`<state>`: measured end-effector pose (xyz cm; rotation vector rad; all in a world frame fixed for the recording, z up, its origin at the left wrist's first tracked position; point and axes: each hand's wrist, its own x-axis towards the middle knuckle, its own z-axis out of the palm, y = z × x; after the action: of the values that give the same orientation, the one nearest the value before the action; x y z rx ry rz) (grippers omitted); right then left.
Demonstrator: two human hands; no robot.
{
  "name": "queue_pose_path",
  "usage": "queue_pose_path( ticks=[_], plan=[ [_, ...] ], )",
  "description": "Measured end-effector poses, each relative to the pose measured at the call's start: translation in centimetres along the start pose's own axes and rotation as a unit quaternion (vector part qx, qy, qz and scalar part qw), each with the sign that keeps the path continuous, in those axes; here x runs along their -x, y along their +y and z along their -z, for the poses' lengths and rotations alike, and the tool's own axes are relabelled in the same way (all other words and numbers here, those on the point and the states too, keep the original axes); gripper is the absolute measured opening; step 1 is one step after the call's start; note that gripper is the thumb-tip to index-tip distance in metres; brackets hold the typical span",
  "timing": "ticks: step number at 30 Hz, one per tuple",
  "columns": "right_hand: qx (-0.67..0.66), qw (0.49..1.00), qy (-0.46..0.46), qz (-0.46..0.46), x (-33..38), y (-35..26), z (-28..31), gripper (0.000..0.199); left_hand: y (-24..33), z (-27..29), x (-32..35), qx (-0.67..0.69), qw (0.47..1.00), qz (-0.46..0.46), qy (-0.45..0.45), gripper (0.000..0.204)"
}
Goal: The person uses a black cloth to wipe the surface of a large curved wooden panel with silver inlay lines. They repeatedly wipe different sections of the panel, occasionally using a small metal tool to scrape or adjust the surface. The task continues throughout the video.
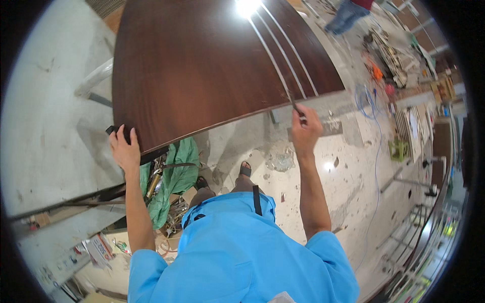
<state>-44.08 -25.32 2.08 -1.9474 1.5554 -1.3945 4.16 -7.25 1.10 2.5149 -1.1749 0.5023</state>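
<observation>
A large dark brown wooden panel (192, 65) lies in front of me, with three pale strips (284, 48) running along its right side. My left hand (125, 149) is at the panel's near left corner, its fingers closed around a small black piece (112, 130) whose kind I cannot make out. At the near edge, my right hand (307, 129) grips a thin dark hand tool (295, 104). Its tip touches the near end of the leftmost strip. The tool's exact kind is not clear, and my fingers cover its lower part.
A green sack (182, 171) with metal pieces sits below the panel's left corner. A pale table surface (55, 101) stretches along the left. Blue cable (371, 103), a small green stool (399, 150) and scrap lie to the right. A person in jeans (348, 16) stands beyond.
</observation>
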Motion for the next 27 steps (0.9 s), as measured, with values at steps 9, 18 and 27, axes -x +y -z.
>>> queue_pose_path(
  ticks=[9,18,27],
  plan=[
    [0.139,0.979,-0.022,0.148,6.0,-5.1,-5.6,0.028,-2.0,0.8,0.6,0.000,1.000,0.021,-0.018,0.049],
    [0.118,0.990,0.060,0.051,7.1,-6.1,-8.6,0.028,-4.4,1.6,2.7,0.348,0.893,0.216,-0.187,0.074],
    [0.011,0.989,-0.048,0.141,15.1,-16.7,-14.5,0.017,-7.4,2.5,3.7,0.525,0.767,0.225,-0.291,0.073]
  ],
)
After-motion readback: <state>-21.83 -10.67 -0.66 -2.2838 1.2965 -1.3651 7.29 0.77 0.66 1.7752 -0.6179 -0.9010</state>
